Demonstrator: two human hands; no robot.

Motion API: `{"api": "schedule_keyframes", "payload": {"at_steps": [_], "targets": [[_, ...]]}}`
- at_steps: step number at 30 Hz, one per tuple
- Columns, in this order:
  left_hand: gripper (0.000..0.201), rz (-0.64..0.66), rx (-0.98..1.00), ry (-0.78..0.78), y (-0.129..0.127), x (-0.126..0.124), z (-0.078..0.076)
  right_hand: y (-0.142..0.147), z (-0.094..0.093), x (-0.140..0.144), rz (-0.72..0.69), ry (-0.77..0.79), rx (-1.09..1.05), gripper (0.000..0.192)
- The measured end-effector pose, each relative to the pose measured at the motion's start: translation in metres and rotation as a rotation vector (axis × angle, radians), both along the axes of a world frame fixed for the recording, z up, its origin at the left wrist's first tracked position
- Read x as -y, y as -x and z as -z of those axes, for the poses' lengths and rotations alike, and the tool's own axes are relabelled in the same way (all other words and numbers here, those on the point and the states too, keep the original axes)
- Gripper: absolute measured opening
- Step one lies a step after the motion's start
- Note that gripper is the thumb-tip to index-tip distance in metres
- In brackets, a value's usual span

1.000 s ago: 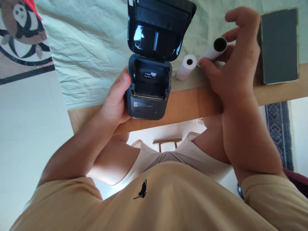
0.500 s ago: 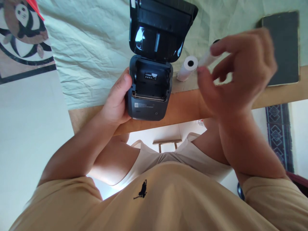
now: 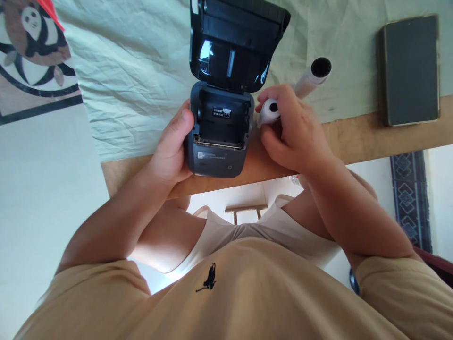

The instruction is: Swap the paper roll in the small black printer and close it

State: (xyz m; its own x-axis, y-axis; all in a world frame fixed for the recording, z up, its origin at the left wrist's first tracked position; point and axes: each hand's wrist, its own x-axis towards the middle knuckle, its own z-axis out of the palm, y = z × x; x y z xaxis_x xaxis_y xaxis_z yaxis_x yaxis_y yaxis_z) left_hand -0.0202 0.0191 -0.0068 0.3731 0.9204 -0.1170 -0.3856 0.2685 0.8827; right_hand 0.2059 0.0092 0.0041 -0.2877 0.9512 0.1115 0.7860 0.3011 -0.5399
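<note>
1. Head view: a dark grey label printer sits at the near edge of a wooden tabletop, its glossy black lid swung up and back, showing an empty paper bay with a small white-printed sticker inside.
2. The left hand cups the printer's left side, its grip clamped on the body with the thumb along the top edge.
3. The right hand, just right of the printer, has its grip closed around a small white paper roll with a dark core hole.
4. A longer white tube lies behind that hand on pale green cloth.
5. A dark flat device lies far right.
</note>
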Motion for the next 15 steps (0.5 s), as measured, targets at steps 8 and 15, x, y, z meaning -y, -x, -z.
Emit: {"api": "schedule_keyframes", "payload": {"at_steps": [8, 15], "targets": [[0.044, -0.019, 0.041, -0.02, 0.0, 0.0, 0.006, 0.004, 0.017, -0.002, 0.081, -0.24, -0.005, 0.027], [0.041, -0.021, 0.067, 0.0, 0.0, 0.001, 0.005, 0.001, 0.018, 0.0, 0.056, -0.26, -0.065, 0.05]]}}
